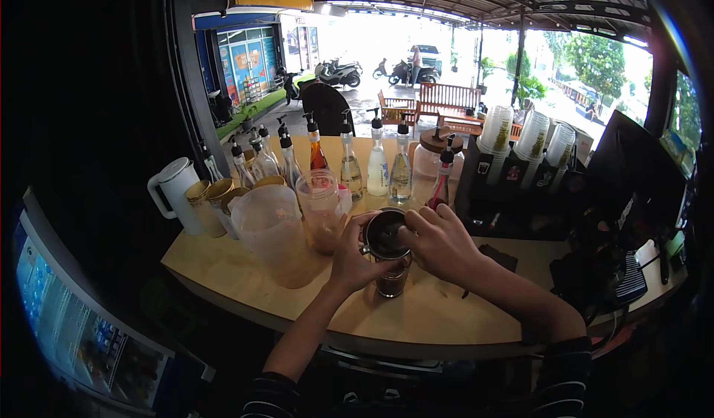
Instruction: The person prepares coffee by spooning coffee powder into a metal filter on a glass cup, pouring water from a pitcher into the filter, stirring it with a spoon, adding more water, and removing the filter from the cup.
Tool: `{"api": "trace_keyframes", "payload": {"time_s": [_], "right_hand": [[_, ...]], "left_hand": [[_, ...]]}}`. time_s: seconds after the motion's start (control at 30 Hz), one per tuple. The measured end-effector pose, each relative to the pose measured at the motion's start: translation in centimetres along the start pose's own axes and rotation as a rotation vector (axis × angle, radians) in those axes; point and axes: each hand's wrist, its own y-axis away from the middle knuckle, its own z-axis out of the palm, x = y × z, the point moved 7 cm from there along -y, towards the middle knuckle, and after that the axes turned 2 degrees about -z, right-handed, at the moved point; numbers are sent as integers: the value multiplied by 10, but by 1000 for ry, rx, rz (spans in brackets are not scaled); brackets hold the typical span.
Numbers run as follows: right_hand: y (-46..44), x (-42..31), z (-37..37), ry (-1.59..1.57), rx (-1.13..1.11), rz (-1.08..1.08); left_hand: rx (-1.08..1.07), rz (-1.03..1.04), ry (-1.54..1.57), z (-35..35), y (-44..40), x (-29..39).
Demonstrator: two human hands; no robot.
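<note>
My striped sleeves [561, 370] come up from the bottom edge, and both my bare forearms reach in over the pale wooden counter [446, 325]. A clear glass [391, 284] with something brown in it stands on the wood between my wrists. Just above it my left hand [352, 258] is wrapped around a round cup [385, 233], dark inside, with the thumb under its near side and the fingers curved round the rest. My right hand [440, 245] is bent over the cup's rim, its fingers curled close together; I cannot tell whether they pinch anything.

Past my left hand are a clear jar [320, 202] and a big frosted pitcher [268, 224], then brown paper cups [217, 195] and a white jug [181, 187]. Behind my right hand rises a pump bottle with red in it [439, 195]. Further back, more pump bottles [376, 166] stand in a loose row, one of them amber, ending near a jar with a brown lid [440, 154]. To the right, stacked plastic cups [532, 137] lean in a black holder [513, 171] beside a dark screen [621, 172].

Outside I see a wooden bench [450, 97], parked motorbikes [341, 74], a person [416, 65] by a vehicle [429, 53], and green trees [595, 55].
</note>
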Motion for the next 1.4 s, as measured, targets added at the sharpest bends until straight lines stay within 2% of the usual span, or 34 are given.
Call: {"api": "trace_keyframes", "payload": {"time_s": [0.13,0.23,0.33,0.43,0.5,0.53,0.63,0.73,0.8,0.97,1.03,1.1,1.17,1.3,1.37,1.4], "right_hand": [[2,7,6,-56,18,95],[5,-3,12,1,20,57],[7,7,16,-38,-94,146],[7,4,20,-23,-137,142],[11,-3,19,43,-122,100],[10,5,17,-18,-57,134],[14,3,21,-71,-46,124],[17,1,23,-68,-87,125],[17,12,25,-56,-105,194],[21,0,33,-84,-173,154],[20,13,32,-85,-162,261],[21,12,31,-84,-138,251],[23,-4,31,-50,-118,132],[18,9,22,-42,-65,187],[17,1,16,-91,58,88],[17,-5,18,-70,-27,39]], "left_hand": [[51,75,-91,0,1,8],[67,119,-170,0,0,10],[34,30,-57,4,1,5],[41,99,-196,4,1,-1],[43,103,-158,4,2,-2],[39,102,-156,6,2,-1],[62,89,-167,6,1,1],[60,24,-6,5,2,-6],[64,108,-209,6,2,1],[71,162,-255,7,2,3],[72,182,-249,8,4,6],[63,190,-277,7,3,8],[63,189,-260,7,4,4],[30,119,-221,10,4,-5],[44,125,-216,7,3,-4],[53,129,-209,5,3,-3]]}}
